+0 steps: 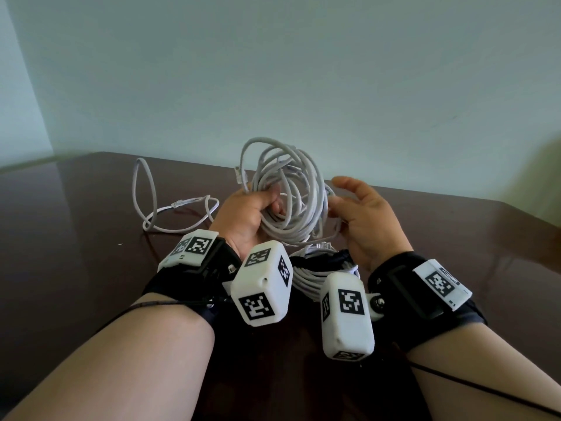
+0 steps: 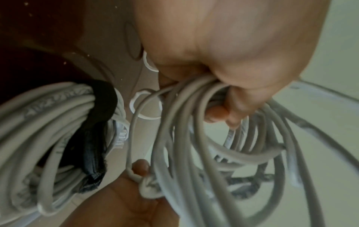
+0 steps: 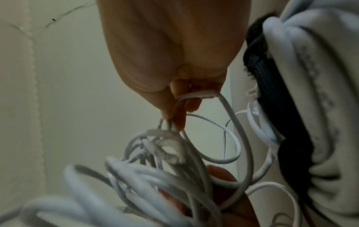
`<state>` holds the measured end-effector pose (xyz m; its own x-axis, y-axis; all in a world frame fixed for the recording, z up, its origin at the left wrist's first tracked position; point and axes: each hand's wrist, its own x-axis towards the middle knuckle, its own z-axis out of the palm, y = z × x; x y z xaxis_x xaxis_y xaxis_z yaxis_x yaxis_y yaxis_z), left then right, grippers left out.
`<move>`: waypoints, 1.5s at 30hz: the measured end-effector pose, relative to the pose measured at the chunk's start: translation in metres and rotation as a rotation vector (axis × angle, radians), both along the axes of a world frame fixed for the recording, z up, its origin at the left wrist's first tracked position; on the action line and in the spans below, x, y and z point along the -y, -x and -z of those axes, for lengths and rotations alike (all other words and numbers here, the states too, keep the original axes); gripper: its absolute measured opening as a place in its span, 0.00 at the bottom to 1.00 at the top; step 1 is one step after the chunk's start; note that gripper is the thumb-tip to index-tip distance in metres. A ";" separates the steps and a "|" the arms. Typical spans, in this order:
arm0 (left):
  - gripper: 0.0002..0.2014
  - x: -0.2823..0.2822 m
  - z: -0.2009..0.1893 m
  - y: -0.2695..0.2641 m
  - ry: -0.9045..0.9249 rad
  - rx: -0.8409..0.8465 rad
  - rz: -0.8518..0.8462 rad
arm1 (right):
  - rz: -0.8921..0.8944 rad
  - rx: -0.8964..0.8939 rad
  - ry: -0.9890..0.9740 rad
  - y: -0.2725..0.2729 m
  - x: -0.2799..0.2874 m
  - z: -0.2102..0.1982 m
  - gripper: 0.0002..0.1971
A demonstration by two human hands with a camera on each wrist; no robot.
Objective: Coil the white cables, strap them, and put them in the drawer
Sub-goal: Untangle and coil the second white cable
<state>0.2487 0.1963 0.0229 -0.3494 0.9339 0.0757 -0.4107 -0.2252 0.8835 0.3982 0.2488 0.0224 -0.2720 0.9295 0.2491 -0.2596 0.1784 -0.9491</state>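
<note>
1. Head view, far left at about ten o'clock: a loose white cable [image 1: 170,205] lies uncoiled on the dark table [image 1: 76,238], its clear plug resting on the wood, well apart from both hands.

2. At centre, the left hand [image 1: 246,217] has its fingers curled round one side of the half-made coil [image 1: 288,189], which stands upright above the table.

3. At six o'clock, under the wrists, a finished bundle [image 1: 309,278] lies on the table, bound by a black strap [image 2: 101,122].

4. Right of centre, the right hand [image 1: 361,217] pinches a strand of the coil between thumb and fingers [image 3: 174,113]; the other fingers are loosely spread. No drawer is in view.

5. Risk, as I judge it: the loops are uneven and slack, so a loosened left grip could let them spring apart or tangle. The free plug end could snag in the loops, and the dangling loops could catch on the bundle below.

6. Writing: only square black-and-white coded markers on the wrist cameras [image 1: 261,284]; print along the cable jackets is too blurred to read.
</note>
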 end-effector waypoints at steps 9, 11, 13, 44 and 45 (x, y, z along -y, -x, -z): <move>0.09 0.003 0.004 0.009 -0.062 -0.413 -0.062 | 0.152 0.354 -0.228 -0.004 0.002 -0.002 0.11; 0.10 0.003 0.005 0.010 -0.087 -0.349 -0.002 | 0.185 0.310 -0.258 -0.007 0.001 -0.004 0.06; 0.11 0.002 0.007 0.008 -0.130 -0.206 0.053 | 0.185 0.264 -0.261 -0.008 0.002 -0.004 0.03; 0.12 0.002 0.007 0.005 -0.022 -0.522 -0.206 | -0.002 -0.131 -0.123 -0.006 -0.002 -0.005 0.11; 0.12 0.002 0.006 0.005 -0.029 -0.463 -0.211 | -0.011 -0.134 -0.120 -0.006 -0.001 -0.006 0.11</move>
<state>0.2435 0.1940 0.0164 -0.4541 0.8418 0.2918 0.0795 -0.2880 0.9543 0.4044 0.2500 0.0281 -0.2387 0.8882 0.3926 -0.3847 0.2848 -0.8780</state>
